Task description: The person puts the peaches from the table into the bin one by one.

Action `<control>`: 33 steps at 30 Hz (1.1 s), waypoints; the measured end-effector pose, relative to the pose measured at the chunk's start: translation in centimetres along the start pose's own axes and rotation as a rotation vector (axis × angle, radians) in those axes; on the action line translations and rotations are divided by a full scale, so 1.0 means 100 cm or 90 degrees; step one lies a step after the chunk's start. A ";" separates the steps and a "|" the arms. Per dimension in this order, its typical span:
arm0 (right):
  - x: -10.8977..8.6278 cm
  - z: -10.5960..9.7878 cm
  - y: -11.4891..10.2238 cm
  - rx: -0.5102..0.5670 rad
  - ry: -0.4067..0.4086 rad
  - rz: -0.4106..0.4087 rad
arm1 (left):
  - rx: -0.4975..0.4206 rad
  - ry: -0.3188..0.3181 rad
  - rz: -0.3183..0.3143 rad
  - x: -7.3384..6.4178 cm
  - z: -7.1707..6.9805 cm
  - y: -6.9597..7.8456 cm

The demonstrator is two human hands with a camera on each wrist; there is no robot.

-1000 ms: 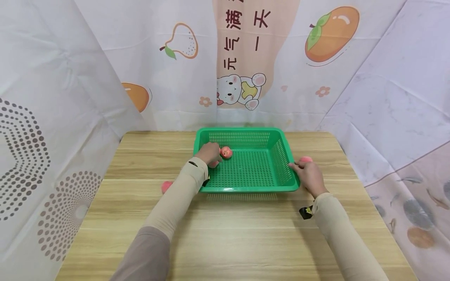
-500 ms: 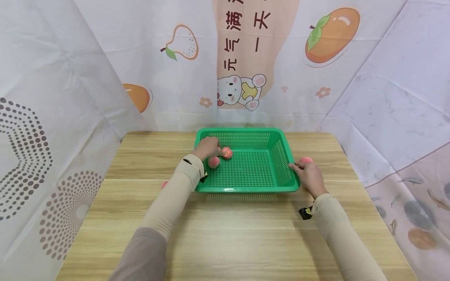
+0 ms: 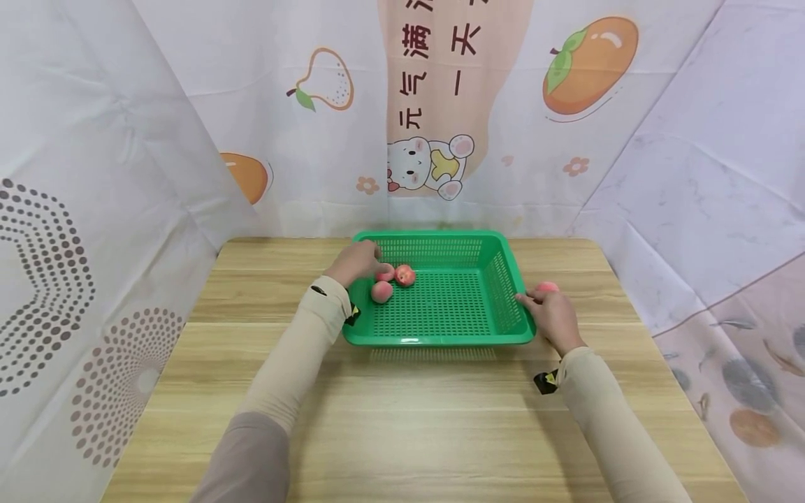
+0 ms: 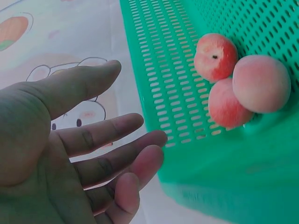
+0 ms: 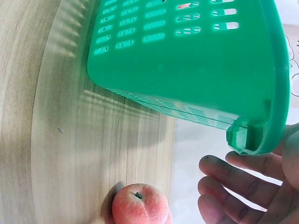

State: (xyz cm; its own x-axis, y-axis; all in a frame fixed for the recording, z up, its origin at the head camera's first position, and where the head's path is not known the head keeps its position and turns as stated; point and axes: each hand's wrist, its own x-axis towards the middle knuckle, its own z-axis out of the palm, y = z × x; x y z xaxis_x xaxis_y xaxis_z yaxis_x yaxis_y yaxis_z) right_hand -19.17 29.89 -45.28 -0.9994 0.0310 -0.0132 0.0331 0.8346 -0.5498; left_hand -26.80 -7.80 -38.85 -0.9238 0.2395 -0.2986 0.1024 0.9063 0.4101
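Three peaches sit together in the left part of the green plastic basket: a front peach, one behind it and a redder peach to the right. My left hand hovers at the basket's left rim. In the left wrist view its fingers are spread and loosely bent, holding nothing, apart from the peaches. At the right rim, my right hand grips the basket with the thumb over the edge and fingers outside. Beyond that hand, another peach lies on the table.
The wood-grain table runs forward to a printed cloth at the back. More cloth hangs along both sides. A black wrist device hangs under my right wrist.
My left hand has let go of a peach inside the basket and drawn back left to the rim. A peach left of the basket is now hidden by my left arm. My right hand stays put.
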 end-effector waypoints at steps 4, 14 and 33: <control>0.000 0.000 -0.001 -0.001 -0.004 0.006 | -0.002 0.007 -0.008 -0.003 -0.005 -0.007; -0.001 0.000 -0.003 -0.004 -0.006 0.012 | 0.020 0.035 -0.025 -0.012 -0.009 -0.021; -0.001 0.001 -0.003 -0.010 -0.004 0.020 | 0.029 0.040 -0.058 -0.032 -0.023 -0.066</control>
State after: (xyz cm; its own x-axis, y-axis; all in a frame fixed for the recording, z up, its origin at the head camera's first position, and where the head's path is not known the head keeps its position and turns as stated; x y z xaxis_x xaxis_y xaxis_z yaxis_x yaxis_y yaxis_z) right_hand -19.07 29.56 -45.15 -0.9980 0.0531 -0.0356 0.0639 0.8422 -0.5354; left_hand -25.41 -15.38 -38.65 -0.9512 0.1345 -0.2777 0.0325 0.9387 0.3433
